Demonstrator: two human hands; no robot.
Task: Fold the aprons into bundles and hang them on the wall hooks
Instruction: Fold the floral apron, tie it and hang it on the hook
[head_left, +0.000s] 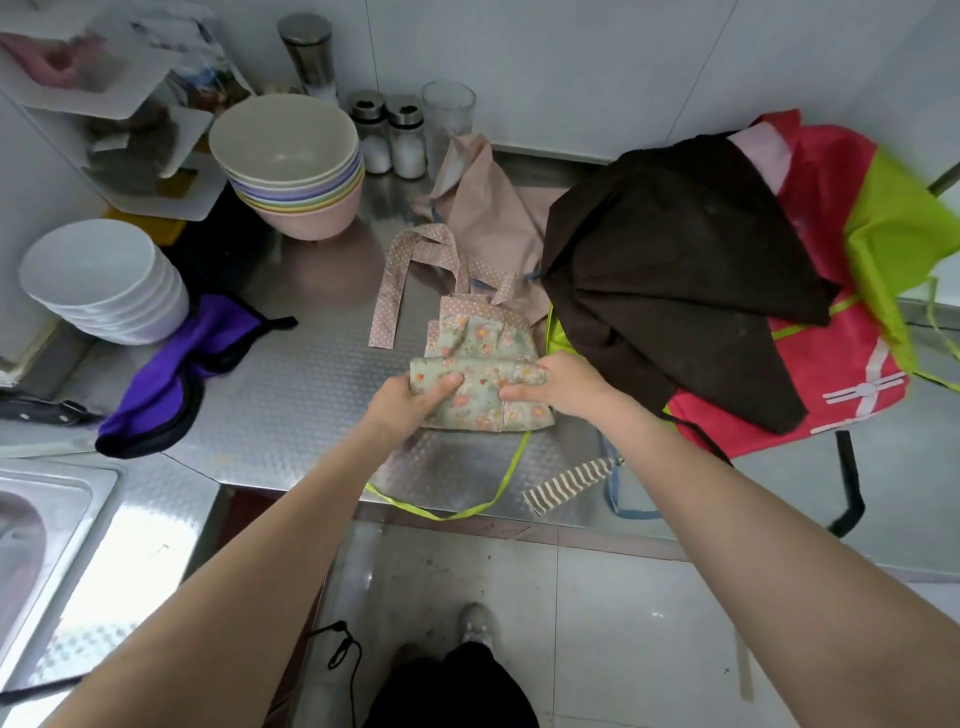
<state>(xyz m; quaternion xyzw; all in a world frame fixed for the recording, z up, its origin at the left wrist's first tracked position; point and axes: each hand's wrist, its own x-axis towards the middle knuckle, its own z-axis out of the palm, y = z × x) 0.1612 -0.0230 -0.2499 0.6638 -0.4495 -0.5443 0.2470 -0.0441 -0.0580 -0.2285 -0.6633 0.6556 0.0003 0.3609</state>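
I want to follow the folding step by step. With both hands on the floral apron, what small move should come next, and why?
Probably roll the floral apron one more turn toward its dotted straps: the left hand and right hand grip a half-made roll, with flat cloth beyond it.

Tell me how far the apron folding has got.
Done: nothing visibly hung; no hooks in view. In hand: both hands, left and right, grip the half-rolled floral apron. Left: the brown apron, red-and-green apron and purple apron lie unfolded.
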